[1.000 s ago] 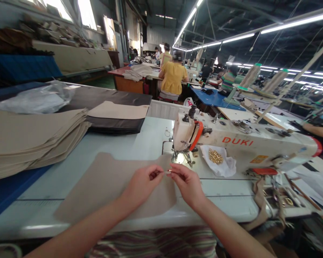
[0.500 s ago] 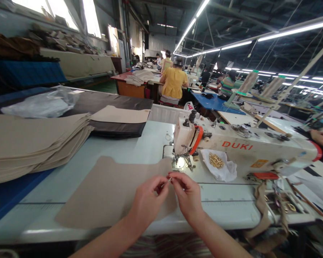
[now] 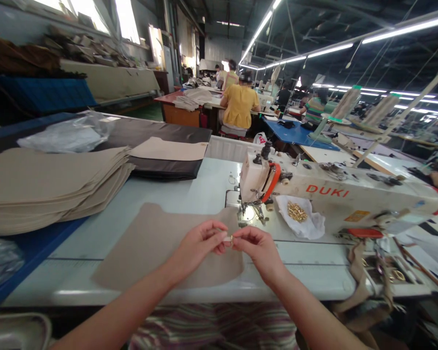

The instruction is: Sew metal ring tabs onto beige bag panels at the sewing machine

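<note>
My left hand [image 3: 206, 240] pinches a small pale strip [image 3: 227, 238] between thumb and fingertips. Facing it, my right hand [image 3: 257, 248] grips a small gold-coloured metal piece [image 3: 232, 241], which meets the strip's end. Its exact shape is too small to make out. Both hands are closed and held above a flat beige panel [image 3: 142, 248] with a notched upper edge. Just beyond them stands a white sewing machine [image 3: 314, 180] marked DUKI, its needle area lit. On the machine bed, a white cloth [image 3: 312, 224] holds a heap of gold-coloured metal pieces [image 3: 297, 212].
A stack of beige panels [image 3: 51, 180] lies left, near a clear plastic bag [image 3: 69, 133]. Another beige panel [image 3: 171, 148] rests on folded black material [image 3: 168, 169]. At right, straps [image 3: 357, 272] hang beside a parts tray [image 3: 419, 282]. People sit at workstations further off.
My view has shifted slightly. The left hand has turned and its fingers have opened out somewhat, so the pale strip and gold piece show more clearly between both hands.
</note>
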The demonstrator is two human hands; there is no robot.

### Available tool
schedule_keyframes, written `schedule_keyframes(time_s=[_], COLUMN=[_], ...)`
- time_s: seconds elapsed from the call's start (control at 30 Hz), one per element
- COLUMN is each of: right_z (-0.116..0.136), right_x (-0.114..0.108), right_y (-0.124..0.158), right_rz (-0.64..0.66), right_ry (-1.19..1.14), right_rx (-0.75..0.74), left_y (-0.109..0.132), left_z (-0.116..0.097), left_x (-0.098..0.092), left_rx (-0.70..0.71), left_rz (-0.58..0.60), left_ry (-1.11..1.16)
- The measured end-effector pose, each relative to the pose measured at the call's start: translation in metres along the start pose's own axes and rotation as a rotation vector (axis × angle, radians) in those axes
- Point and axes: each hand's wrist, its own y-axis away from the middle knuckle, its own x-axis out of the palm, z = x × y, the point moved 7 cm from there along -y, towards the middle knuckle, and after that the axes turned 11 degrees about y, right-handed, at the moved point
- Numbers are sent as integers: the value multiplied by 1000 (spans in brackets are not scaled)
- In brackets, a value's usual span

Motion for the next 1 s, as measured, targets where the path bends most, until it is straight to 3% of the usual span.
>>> schedule_keyframes(time_s=[0.17, 0.33, 0.5, 0.6, 0.77, 1.0], right_z=[-8, -8, 4, 11, 15, 22], right_x=[4, 8, 16, 18, 18, 12], right_y=[5, 8, 16, 23, 36, 40], right_rz=[-19, -3, 129, 130, 38, 0], right_ry=[-69, -84, -79, -13, 201, 258], right_rx=[55, 71, 84, 23, -131, -276], left_y=[7, 8, 12, 13, 18, 21], left_z=[21, 19, 13, 5, -13, -9], left_x=[1, 7, 12, 10, 7, 5], left_rx=[-191, -155, -203, -148, 96, 121], left_rz=[5, 19, 107, 147, 70, -32], left_ry=[278, 240, 201, 26, -385, -328])
